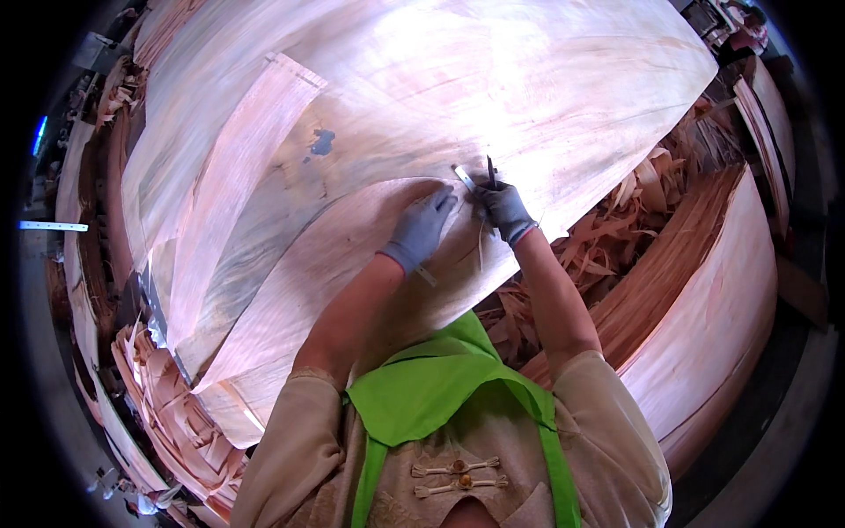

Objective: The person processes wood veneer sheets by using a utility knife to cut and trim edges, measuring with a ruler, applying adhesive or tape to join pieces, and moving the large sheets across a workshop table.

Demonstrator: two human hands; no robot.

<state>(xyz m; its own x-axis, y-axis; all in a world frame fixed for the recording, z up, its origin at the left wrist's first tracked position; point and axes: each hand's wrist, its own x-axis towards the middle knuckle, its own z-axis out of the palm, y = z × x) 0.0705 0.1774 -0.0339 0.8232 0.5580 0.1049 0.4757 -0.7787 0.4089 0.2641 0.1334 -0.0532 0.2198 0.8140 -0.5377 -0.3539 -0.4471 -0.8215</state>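
My left hand (421,231), in a grey glove, lies with its fingers stretched out on a pale pinkish wood veneer piece (330,242) with a curved far edge. This piece rests on a large wood veneer sheet (387,106). Just to the right, my gloved right hand (508,213) is closed around a slim dark knife (491,168), its pointed end upward. A short pale strip (464,179) sticks out beside its fingers toward the far left; I cannot tell whether it is held. A narrow veneer strip (242,167) lies on the sheet farther left.
Curled veneer scraps (607,220) are heaped beyond the sheet's right edge, beside a thick veneer stack (695,290). More scraps (172,396) pile up at the near left. A grey-blue patch (322,143) marks the sheet. Someone (751,33) is at the far right.
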